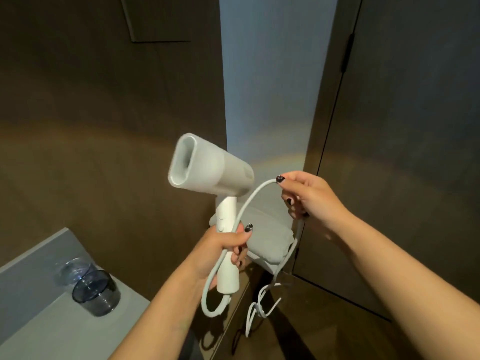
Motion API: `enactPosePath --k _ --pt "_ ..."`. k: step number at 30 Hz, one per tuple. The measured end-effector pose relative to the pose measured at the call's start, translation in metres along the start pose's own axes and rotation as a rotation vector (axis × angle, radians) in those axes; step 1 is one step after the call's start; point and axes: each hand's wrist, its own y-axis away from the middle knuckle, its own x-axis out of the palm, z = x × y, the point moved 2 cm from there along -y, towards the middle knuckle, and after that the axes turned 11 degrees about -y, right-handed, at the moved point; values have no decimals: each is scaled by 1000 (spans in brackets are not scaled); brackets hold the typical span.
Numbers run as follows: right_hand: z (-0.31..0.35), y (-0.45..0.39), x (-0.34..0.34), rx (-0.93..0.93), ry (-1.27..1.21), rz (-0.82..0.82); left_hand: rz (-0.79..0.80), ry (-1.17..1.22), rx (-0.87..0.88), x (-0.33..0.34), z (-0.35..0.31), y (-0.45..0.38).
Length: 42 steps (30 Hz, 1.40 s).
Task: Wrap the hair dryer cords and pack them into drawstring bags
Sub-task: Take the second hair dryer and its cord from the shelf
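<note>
A white hair dryer (207, 168) is held upright in mid-air, nozzle pointing up and to the left. My left hand (220, 249) grips its handle, thumb pressing the white cord (249, 203) against it. The cord loops out below the handle, runs up along it, and arcs right to my right hand (307, 194), which pinches it between thumb and fingers. Past my right hand the cord hangs down in loose bends toward the floor. A grey cloth bag (267, 241) lies behind the handle, partly hidden.
A grey counter (52, 323) sits at the lower left with a dark tinted glass cup (96, 293) on it beside the wall. Brown walls stand ahead, a dark door panel (389, 152) to the right. A dark glossy floor lies below.
</note>
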Motion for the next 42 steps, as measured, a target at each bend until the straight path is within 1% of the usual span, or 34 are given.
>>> enactPosePath --k 2,4,6,7,9,12,14,15,17,19,21,24,27,31,36,39,42 --pt "-13 -1 -9 43 18 33 -27 112 79 -4 -10 0" --pt "-28 1 -18 92 57 89 -55 168 139 -8 -22 -2" --pt "-41 3 -25 122 126 150 -82 209 153 -10 -32 -2" --pt "-48 4 -28 130 170 154 -89 215 155 -11 -34 -3" --pt "-62 5 -37 137 241 112 -112 228 160 -12 -36 -3" --pt "-83 9 -52 154 266 16 -142 305 170 -14 -34 -4" --pt "-91 12 -56 177 190 -18 -159 366 138 -16 -30 -4" --pt "-92 13 -54 188 106 -6 -163 393 116 -17 -27 -5" --pt "-87 15 -45 186 -29 70 -167 419 78 -16 -21 -8" --pt "-79 16 -34 166 -50 123 -158 387 48 -14 -17 -11" --pt "-72 16 -25 146 -54 140 -129 305 39 -12 -13 -15" --pt "-58 14 -15 96 -44 149 -94 85 51 -4 -13 -16" --pt "-48 20 -9 29 140 169 -91 -133 45 3 -17 -14" --pt "-40 33 1 -75 380 224 -77 -248 19 3 -23 -10" --pt "-36 40 12 -159 458 248 -4 -275 16 8 -31 -5" --pt "-35 41 17 -152 436 271 -29 -253 42 8 -32 -7" --pt "-34 42 23 -126 365 304 -53 -139 116 11 -31 -9"
